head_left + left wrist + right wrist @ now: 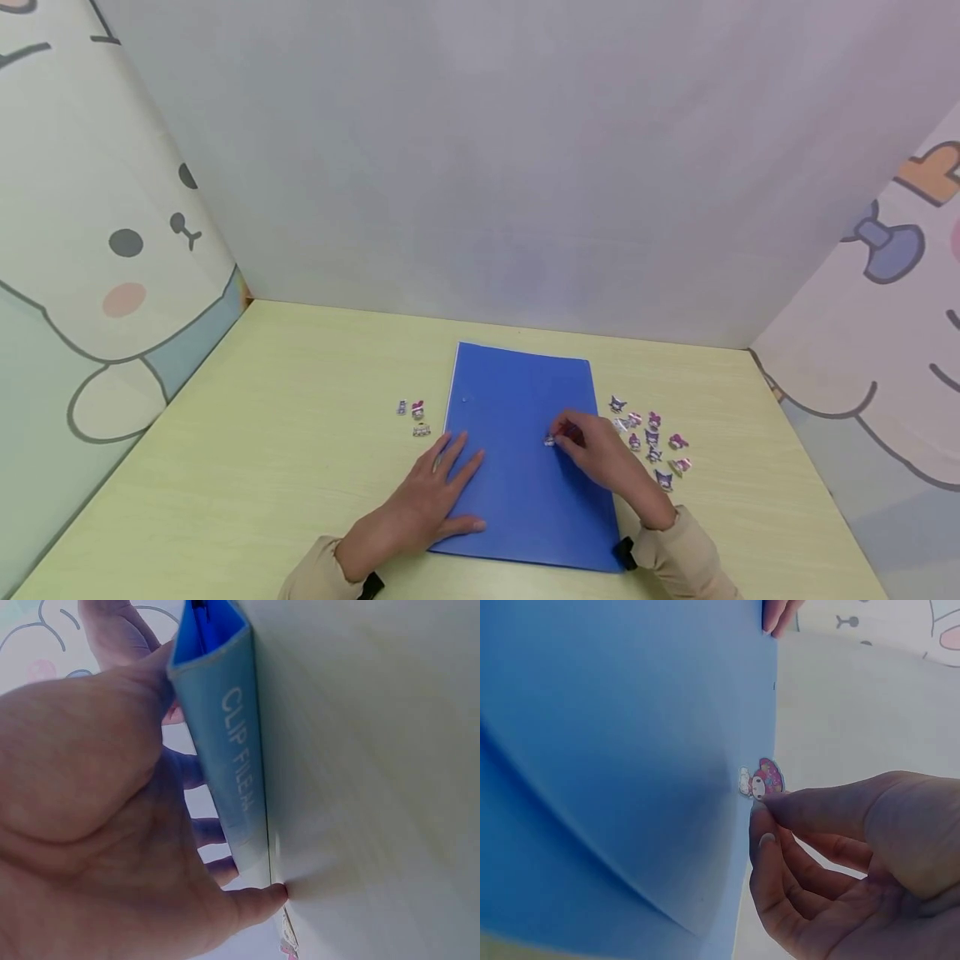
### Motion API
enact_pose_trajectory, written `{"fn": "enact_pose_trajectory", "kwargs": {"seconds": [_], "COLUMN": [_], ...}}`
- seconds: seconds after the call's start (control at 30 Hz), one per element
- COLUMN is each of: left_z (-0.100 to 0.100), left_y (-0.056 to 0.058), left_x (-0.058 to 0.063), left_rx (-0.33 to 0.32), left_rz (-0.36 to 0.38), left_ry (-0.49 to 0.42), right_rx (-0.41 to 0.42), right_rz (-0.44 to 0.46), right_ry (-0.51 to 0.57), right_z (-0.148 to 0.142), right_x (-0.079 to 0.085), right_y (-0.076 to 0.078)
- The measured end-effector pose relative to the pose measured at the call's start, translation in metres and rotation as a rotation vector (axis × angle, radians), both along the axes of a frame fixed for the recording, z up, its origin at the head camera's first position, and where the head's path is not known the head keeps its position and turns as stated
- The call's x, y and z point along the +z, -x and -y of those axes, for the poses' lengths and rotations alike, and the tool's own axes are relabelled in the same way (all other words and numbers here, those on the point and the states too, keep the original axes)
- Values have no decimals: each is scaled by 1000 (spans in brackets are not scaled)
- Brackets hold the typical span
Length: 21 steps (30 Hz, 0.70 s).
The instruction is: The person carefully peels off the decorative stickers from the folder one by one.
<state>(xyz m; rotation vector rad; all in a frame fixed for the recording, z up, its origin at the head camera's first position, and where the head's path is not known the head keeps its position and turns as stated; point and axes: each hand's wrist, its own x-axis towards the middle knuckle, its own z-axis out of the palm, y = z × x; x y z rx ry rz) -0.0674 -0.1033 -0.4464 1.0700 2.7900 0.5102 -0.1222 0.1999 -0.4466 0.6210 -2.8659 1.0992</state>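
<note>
A blue clip file [525, 508] lies closed on the table, and "CLIP FILE" is printed on its spine [225, 742]. My left hand [420, 504] rests across its left edge with fingers spread. My right hand [600, 450] is over the right half of the cover. Between thumb and forefinger it pinches a small cartoon sticker [767, 780] with a pink hood and a white face. Whether the sticker touches the cover, I cannot tell. A tiny clear spot [465, 399] shows on the cover's upper left.
Several small cartoon stickers [652, 437] lie scattered to the right of the file. Another 3 stickers [417, 409] lie to its left. A pale curtain [495, 167] rises behind the table [300, 400], and cartoon-printed cloth hangs at both sides.
</note>
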Motion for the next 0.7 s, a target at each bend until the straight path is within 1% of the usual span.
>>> {"fn": "enact_pose_trajectory", "kwargs": {"seconds": [0.17, 0.4, 0.53, 0.7], "left_z": [0, 3, 4, 3], "left_y": [0, 5, 6, 4], "left_x": [-1, -24, -25, -18], "left_rx": [1, -3, -12, -23], "left_rz": [0, -17, -23, -25], "left_ry": [0, -45, -53, -58], "right_rx": [-7, -15, -26, -33], "right_rz": [23, 13, 9, 1], "right_ry": [-1, 2, 2, 6], "right_z": [-1, -6, -12, -17], "right_x": [6, 7, 10, 14], "right_y": [-1, -3, -4, -6]}}
